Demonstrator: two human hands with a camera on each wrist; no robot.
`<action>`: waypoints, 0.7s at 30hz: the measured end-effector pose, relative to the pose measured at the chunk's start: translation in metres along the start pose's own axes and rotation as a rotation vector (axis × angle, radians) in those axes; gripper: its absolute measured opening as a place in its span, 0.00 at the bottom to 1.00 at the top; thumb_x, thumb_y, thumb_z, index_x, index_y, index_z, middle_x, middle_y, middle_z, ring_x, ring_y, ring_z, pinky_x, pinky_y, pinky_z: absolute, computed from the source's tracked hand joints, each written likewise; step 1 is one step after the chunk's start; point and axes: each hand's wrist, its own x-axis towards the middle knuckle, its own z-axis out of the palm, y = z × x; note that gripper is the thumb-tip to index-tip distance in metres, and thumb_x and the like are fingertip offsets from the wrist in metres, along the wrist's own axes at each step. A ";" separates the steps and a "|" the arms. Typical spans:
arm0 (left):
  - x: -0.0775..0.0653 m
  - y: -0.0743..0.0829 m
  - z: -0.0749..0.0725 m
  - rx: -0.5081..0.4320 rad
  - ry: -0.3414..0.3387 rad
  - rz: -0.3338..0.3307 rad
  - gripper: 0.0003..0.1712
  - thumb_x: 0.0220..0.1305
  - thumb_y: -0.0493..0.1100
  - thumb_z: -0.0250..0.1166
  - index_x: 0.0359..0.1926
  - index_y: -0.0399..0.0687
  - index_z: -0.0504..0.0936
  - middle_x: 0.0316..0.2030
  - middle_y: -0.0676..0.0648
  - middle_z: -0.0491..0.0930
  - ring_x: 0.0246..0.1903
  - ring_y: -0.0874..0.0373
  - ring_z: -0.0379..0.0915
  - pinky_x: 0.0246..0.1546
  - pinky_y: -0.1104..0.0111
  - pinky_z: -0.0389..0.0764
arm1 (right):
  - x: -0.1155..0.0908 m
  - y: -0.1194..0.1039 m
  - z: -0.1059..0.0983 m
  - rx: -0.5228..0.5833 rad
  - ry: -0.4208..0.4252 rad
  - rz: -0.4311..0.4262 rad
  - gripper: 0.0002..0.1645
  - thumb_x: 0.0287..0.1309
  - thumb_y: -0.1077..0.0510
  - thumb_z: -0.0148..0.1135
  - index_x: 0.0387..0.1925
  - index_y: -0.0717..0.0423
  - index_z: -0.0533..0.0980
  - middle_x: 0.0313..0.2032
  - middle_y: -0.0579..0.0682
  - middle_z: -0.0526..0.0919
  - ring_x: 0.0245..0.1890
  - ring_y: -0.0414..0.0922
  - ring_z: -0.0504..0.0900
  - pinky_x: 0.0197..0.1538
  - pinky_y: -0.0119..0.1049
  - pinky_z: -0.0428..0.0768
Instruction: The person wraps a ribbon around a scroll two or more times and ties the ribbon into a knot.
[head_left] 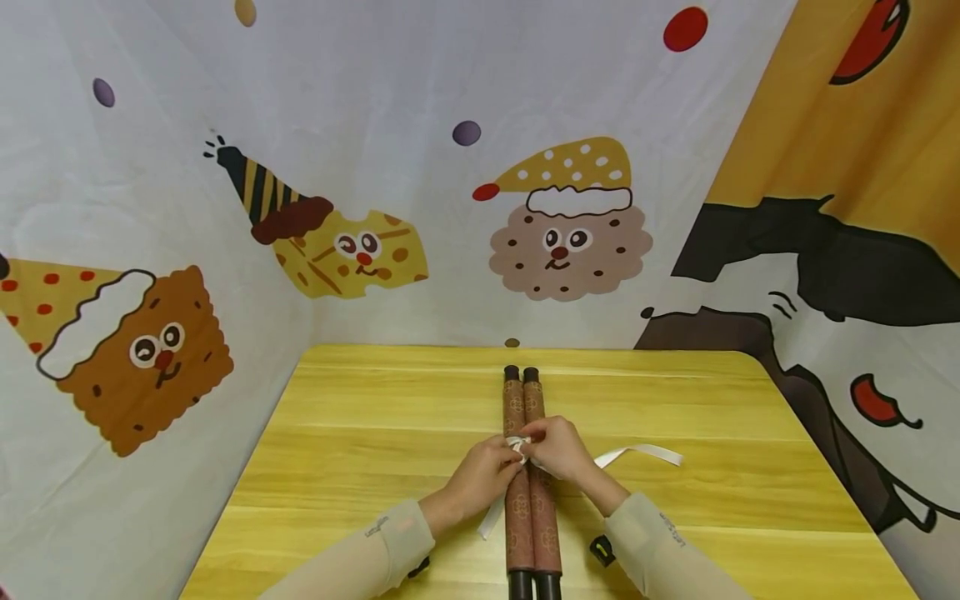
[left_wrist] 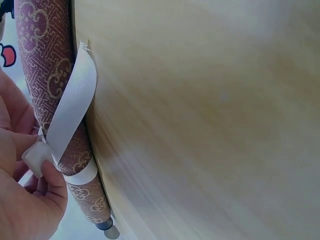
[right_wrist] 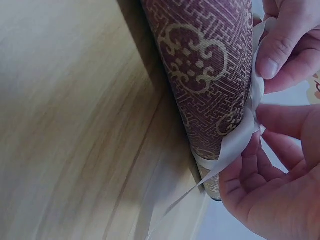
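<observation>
Two rolled scrolls (head_left: 522, 512) lie side by side, covered in maroon fabric with gold patterns and with dark rod ends. A white ribbon (left_wrist: 75, 100) circles them, and in the right wrist view the ribbon (right_wrist: 236, 144) crosses over itself at the fingers. My left hand (head_left: 480, 477) pinches the ribbon from the left, close above the scrolls. On the other side my right hand (head_left: 561, 450) pinches it too, with the fingertips of both hands almost meeting. One ribbon tail runs out to the right and another hangs at the left. Fingers partly hide the crossing.
The scrolls lie on a wood-grain table (head_left: 360, 400). A small black object (head_left: 602, 550) is beside the right sleeve, and another dark bit (head_left: 420, 567) shows by the left cuff. Behind the table hangs a white curtain (head_left: 360, 100) with cartoon prints.
</observation>
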 end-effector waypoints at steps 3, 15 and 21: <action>-0.001 -0.001 0.000 -0.013 0.009 0.008 0.06 0.60 0.37 0.64 0.36 0.43 0.86 0.36 0.51 0.79 0.35 0.67 0.71 0.36 0.76 0.78 | 0.000 0.001 0.001 -0.016 0.008 -0.013 0.06 0.47 0.67 0.67 0.31 0.59 0.84 0.27 0.51 0.84 0.25 0.41 0.76 0.28 0.36 0.79; -0.003 -0.002 -0.002 -0.048 0.008 -0.024 0.07 0.59 0.34 0.63 0.38 0.40 0.86 0.31 0.52 0.77 0.30 0.67 0.70 0.30 0.78 0.76 | 0.000 0.006 -0.001 0.002 0.030 0.005 0.04 0.54 0.64 0.64 0.28 0.55 0.83 0.26 0.47 0.84 0.24 0.40 0.76 0.28 0.37 0.78; -0.003 -0.004 -0.002 -0.046 0.014 -0.024 0.09 0.57 0.30 0.63 0.38 0.39 0.85 0.33 0.49 0.79 0.33 0.66 0.71 0.34 0.77 0.78 | 0.000 0.009 -0.002 0.042 0.032 0.025 0.06 0.57 0.62 0.63 0.27 0.51 0.82 0.24 0.46 0.82 0.24 0.41 0.75 0.27 0.37 0.76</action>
